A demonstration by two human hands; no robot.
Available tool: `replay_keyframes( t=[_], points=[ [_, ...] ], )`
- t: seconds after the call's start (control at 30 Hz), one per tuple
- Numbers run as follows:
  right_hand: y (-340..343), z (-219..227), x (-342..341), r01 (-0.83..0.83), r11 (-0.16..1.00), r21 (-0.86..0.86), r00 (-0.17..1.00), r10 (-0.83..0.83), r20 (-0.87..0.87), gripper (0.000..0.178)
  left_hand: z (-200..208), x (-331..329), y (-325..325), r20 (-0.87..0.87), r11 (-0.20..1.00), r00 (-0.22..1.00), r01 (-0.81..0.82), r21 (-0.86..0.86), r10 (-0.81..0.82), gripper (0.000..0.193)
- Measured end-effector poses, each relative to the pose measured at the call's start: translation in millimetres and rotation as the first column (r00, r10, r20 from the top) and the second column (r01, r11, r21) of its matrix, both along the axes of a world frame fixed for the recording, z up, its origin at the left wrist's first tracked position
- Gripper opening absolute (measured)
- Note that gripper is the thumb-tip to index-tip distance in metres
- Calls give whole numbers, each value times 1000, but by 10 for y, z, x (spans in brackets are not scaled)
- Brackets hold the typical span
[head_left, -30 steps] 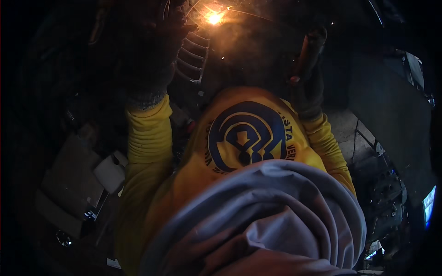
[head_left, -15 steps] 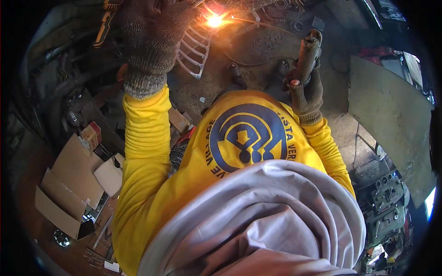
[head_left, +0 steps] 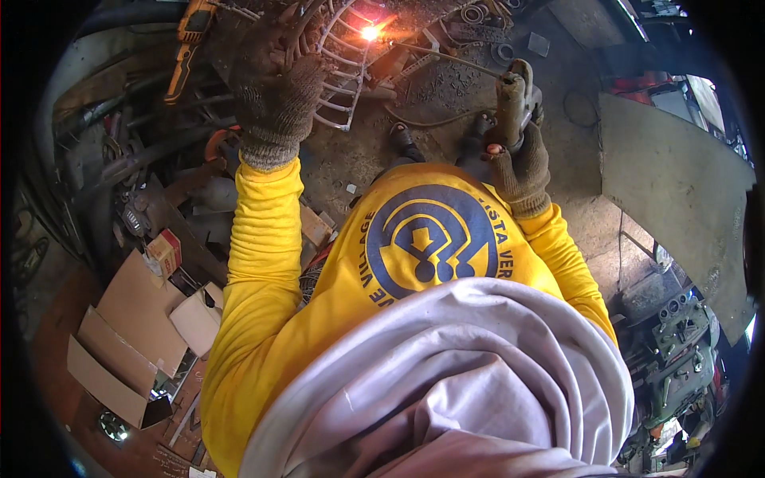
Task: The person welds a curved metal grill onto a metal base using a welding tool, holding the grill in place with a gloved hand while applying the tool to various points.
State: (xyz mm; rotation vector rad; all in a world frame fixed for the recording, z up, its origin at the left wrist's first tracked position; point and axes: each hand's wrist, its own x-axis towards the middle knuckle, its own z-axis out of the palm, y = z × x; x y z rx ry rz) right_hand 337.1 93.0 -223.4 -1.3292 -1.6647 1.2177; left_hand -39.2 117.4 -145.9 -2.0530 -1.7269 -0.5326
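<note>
A knitted work glove covers my left hand (head_left: 279, 99), which grips a metal frame with several curved rungs (head_left: 340, 102) at the top of the view. Its fingertips are partly hidden behind the glove and the frame. My right hand (head_left: 522, 163), also gloved, is closed around a worn welding electrode holder (head_left: 511, 99). From the holder's head a thin welding rod (head_left: 454, 57) runs left toward the frame. At the rod's tip a bright arc (head_left: 370, 33) glows against the frame's right edge, with orange glare around it.
A yellow-and-black power tool (head_left: 187, 48) lies at upper left. Steel rings (head_left: 502, 53) and scraps are on the floor beyond the arc. Open cardboard boxes (head_left: 131, 319) stand at lower left, a large metal sheet (head_left: 673, 199) at right, and a greasy machine (head_left: 677, 358) at lower right.
The glare around the arc has shrunk, and more of the frame shows. My left hand appears lower and further right in view; the electrode holder has shifted slightly left and down.
</note>
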Motion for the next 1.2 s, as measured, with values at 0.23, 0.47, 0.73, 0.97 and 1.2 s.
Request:
replay_keyframes(
  t=[0.23, 0.47, 0.73, 0.97, 1.2],
  points=[
    [68, 125, -153, -110, 983, 148, 978, 80, 192, 58, 94, 38, -47, -124, 1000, 992, -14, 14, 15, 48],
    [62, 192, -241, -220, 932, 286, 946, 134, 294, 59, -180, -291, -93, 59, 995, 994, 96, -21, -94, 39],
    [101, 202, -236, -309, 875, 372, 928, 192, 320, 45, -500, -468, -79, 84, 984, 981, 177, 4, -177, 39],
    [123, 146, -282, -246, 899, 362, 946, 141, 292, 49, -311, -265, -34, 148, 984, 974, 178, -12, -174, 41],
    [142, 198, -330, -272, 919, 286, 945, 198, 261, 43, -115, -62, -6, 247, 985, 956, 170, -33, -157, 42]
  ],
)
